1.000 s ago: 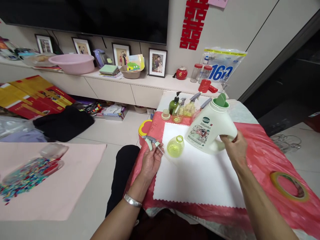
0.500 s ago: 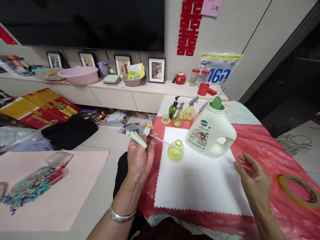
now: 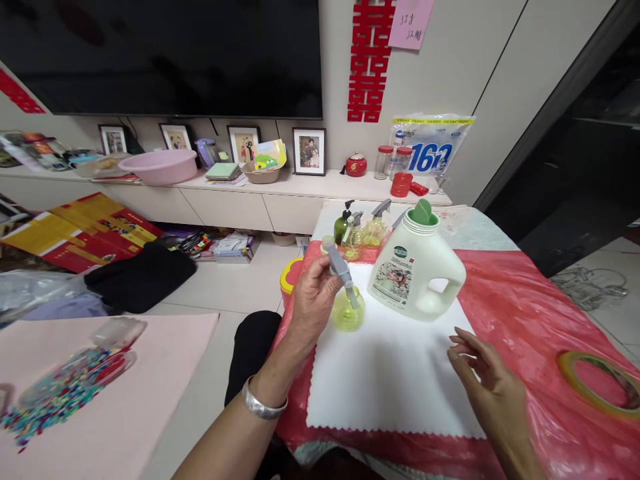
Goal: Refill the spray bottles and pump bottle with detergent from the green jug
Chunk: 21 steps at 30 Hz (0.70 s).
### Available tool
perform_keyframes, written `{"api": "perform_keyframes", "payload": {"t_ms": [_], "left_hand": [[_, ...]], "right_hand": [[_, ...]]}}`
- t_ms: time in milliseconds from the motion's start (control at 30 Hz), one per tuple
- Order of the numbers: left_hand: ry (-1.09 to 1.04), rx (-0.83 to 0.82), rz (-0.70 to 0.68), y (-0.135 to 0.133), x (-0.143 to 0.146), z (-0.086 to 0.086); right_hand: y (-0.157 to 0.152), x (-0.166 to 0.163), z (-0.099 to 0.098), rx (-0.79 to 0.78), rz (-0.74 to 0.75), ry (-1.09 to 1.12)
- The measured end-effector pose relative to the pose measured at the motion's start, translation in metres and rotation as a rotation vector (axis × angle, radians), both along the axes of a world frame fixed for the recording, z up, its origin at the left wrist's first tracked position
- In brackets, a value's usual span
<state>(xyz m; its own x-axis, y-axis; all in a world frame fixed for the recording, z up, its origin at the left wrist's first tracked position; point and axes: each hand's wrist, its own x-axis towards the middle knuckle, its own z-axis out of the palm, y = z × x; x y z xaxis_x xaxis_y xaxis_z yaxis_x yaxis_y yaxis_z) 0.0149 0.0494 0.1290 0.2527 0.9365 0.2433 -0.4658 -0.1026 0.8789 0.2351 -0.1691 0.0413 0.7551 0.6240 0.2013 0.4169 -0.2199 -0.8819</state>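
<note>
My left hand [image 3: 311, 303] grips a grey trigger spray head [image 3: 341, 268] close to the small yellow-green bottle [image 3: 347, 321]. The spray head covers part of that bottle's neck, and I cannot tell whether the two touch. Some yellowish liquid shows in the bottle, which stands on a white scallop-edged mat [image 3: 385, 393]. Over the mat's right side, my right hand [image 3: 493, 380] hovers empty with its fingers loosely apart and curved. Between the hands, farther back, stands a pale green handled jug [image 3: 393, 303] with a green piece [image 3: 423, 212] in its mouth.
Behind the jug are a dark green pump bottle [image 3: 343, 230] and several spray bottles [image 3: 374, 230]. A yellow tape roll [image 3: 600, 387] lies at the right on the red cloth [image 3: 510, 287]. At the left, colourful small pieces [image 3: 60, 400] cover part of a pink surface [image 3: 165, 360].
My left hand has moved right with the spray head and turned it, bringing it over the small bottle. My right hand has shifted slightly left and down. The camera view has moved a little.
</note>
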Motion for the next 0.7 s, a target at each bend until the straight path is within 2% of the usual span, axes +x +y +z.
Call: {"api": "perform_keyframes", "payload": {"t_ms": [167, 267, 467, 700], "left_hand": [[0.23, 0.101, -0.067, 0.0, 0.004, -0.03], [0.274, 0.17, -0.038, -0.003, 0.004, -0.034], [0.311, 0.193, 0.027, -0.004, 0.006, -0.039], [0.323, 0.126, -0.005, -0.001, 0.01, -0.062]], "right_hand": [[0.022, -0.026, 0.01, 0.026, 0.167, -0.072], [0.042, -0.043, 0.025, 0.062, 0.248, -0.068], [0.088, -0.063, 0.052, 0.153, 0.403, -0.009], [0.13, -0.069, 0.053, 0.192, 0.522, 0.027]]}}
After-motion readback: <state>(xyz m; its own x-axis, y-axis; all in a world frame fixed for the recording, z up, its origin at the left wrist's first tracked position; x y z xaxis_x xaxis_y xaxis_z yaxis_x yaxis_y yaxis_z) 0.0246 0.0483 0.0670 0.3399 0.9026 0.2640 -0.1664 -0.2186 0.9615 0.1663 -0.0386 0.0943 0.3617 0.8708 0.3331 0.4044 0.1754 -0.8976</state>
